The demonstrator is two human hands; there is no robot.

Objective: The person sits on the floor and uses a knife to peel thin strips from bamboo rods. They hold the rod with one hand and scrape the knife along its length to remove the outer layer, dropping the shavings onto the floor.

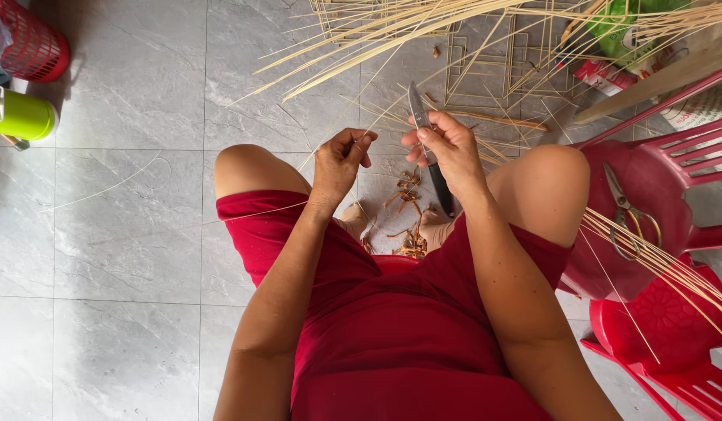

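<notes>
grey tile floor [127,234] | right hand [450,152] grips knife [427,148] | left hand [339,164] fingertips pinch strip [374,131]

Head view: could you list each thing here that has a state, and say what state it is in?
Knife: held in the right hand, blade pointing away from the person.
Strip: thin, pinched in the left hand, running to the blade.
Scissors: lying closed on the red chair.
Shavings: curled, piled on the floor between the feet.
Green flask: lying on its side.
</notes>
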